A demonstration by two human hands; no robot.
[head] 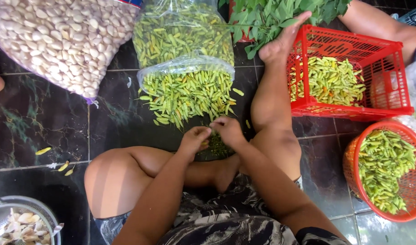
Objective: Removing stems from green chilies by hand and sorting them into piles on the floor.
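A small green chili [207, 141] is pinched between the left hand [195, 139] and the right hand [227, 130], fingers pressed together over a heap of stems [217, 147] on the floor [40, 122]; destemming seems in hand, and the next pull calls for a firm twist. Just ahead a clear bag [186, 68] spills chilies [190, 97], a red crate [353, 50] and a round orange basket [414, 181] hold more.

Counting now: two clear plastic bags of green chilies [183, 34] [190, 93] sitting at 12 o'clock, one bag of garlic cloves [62, 38] at 10, two red baskets [385, 56] [414, 181] at 2 and 4, one metal bowl [44, 211] at 8, three loose yellow chilies [43, 150] lying at 9.
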